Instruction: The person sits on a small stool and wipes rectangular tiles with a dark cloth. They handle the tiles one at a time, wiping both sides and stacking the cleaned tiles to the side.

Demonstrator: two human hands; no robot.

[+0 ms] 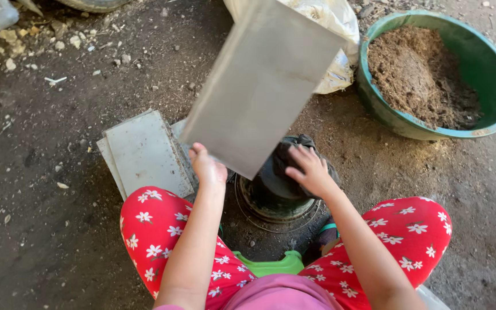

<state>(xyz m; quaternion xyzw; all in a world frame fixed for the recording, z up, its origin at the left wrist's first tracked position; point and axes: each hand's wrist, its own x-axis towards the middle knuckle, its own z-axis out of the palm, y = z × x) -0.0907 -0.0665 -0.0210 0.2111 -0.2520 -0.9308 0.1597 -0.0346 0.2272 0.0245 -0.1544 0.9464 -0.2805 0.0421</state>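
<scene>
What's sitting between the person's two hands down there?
In the head view, between the left hand and the right hand lie the raised grey sheet's lower corner and a dark round mould.

Bare dirt floor [47,229], dark, scattered with pebbles. On it: stack of grey metal sheets [144,152], green basin [492,69] filled with brown soil [420,74], white plastic sack [334,34], round dark mould [276,195].

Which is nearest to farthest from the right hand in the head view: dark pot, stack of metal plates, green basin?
From the right hand:
1. Dark pot, directly under the fingers, touching.
2. Stack of metal plates, on the ground to the left.
3. Green basin of soil, upper right, rim farthest.
</scene>
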